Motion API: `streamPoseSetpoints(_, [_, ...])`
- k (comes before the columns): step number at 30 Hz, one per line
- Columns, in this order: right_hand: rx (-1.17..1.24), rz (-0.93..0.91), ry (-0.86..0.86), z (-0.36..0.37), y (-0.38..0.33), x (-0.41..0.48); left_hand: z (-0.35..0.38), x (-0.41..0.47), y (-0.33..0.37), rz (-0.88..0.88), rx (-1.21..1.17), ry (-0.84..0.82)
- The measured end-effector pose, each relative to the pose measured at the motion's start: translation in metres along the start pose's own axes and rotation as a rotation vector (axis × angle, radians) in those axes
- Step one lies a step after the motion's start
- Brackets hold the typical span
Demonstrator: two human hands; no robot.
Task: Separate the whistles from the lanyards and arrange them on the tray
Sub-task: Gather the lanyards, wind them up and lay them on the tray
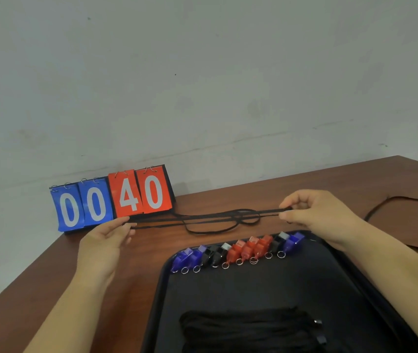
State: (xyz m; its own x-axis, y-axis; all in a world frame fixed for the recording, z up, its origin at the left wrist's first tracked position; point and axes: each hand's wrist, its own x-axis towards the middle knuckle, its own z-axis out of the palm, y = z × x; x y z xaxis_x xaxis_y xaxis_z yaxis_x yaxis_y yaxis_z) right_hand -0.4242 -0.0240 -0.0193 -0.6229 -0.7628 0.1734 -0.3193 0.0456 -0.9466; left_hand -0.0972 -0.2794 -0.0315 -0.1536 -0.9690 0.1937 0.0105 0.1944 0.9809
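Currently, head view: my left hand (106, 240) pinches one end of a black lanyard (203, 219) between thumb and fingertips. My right hand (312, 212) pinches the other end, fingers curled round it. The lanyard runs in several strands between both hands, over the brown table (50, 289) just beyond the black tray (266, 286), with one slack loop sagging toward the tabletop. The whistles (238, 250), blue, black and red, lie in one row along the tray's far edge, key rings toward me. A bundle of lanyards (248, 329) lies at the tray's near end. A flip scoreboard (112, 198) reading 00 40 stands by the wall. Another black cord (391, 202) lies on the table at far right.
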Motion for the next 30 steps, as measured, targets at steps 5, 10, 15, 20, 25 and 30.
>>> streamPoseSetpoints(5, [-0.075, -0.056, 0.055, 0.0, -0.003, -0.001, -0.003, 0.007, -0.003, -0.019, -0.015, 0.001])
streamPoseSetpoints(10, [-0.094, -0.046, 0.085, 0.001, -0.005, -0.002, -0.007, 0.012, -0.003, -0.182, -0.246, -0.078])
streamPoseSetpoints(15, [-0.193, -0.027, 0.072, 0.001, -0.005, -0.003, -0.005, 0.011, -0.002, -0.274, -0.402, -0.111])
streamPoseSetpoints(20, [-0.144, 0.015, 0.015, 0.001, -0.005, -0.002, -0.002, 0.008, 0.001, -0.318, -0.449, -0.079])
streamPoseSetpoints(25, [-0.224, -0.004, -0.011, 0.002, -0.006, -0.002, -0.005, 0.009, 0.001, -0.375, -0.515, -0.097])
streamPoseSetpoints(30, [-0.218, -0.008, 0.025, 0.0, -0.002, 0.0, -0.01, 0.009, 0.004, -0.464, -0.633, -0.154])
